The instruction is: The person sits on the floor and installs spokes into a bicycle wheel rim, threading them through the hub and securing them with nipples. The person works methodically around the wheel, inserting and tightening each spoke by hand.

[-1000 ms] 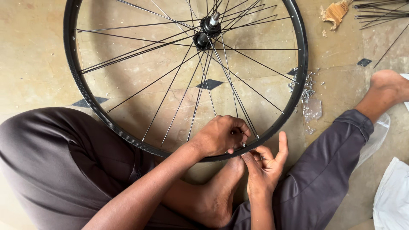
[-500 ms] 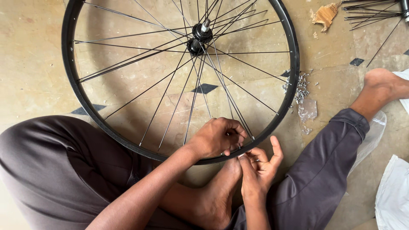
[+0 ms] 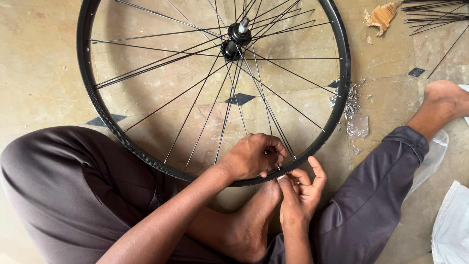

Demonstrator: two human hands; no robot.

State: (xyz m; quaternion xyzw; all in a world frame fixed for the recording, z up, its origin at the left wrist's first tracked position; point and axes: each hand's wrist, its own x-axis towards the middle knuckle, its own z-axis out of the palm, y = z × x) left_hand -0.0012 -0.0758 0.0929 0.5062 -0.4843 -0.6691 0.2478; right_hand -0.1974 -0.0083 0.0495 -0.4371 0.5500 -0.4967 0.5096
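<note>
A black bicycle wheel rim [image 3: 93, 98] with thin metal spokes and a central hub [image 3: 237, 36] lies flat on the floor in front of me. My left hand [image 3: 251, 156] rests inside the rim's near edge, fingers curled around a spoke end [image 3: 286, 151]. My right hand [image 3: 298, 190] is just outside the rim, fingertips pinching a small part against the rim where that spoke meets it. The part itself is too small to make out.
My bare foot [image 3: 254, 220] lies under the hands and my other foot [image 3: 442, 100] is stretched out right. A pile of small metal nipples [image 3: 349, 100] lies beside the rim. Loose spokes [image 3: 430, 17] sit top right, white cloth [image 3: 452, 230] bottom right.
The view has shifted slightly, so the wheel sits a little lower in frame. Both hands stay at the same spot on the near rim with small finger movements.
</note>
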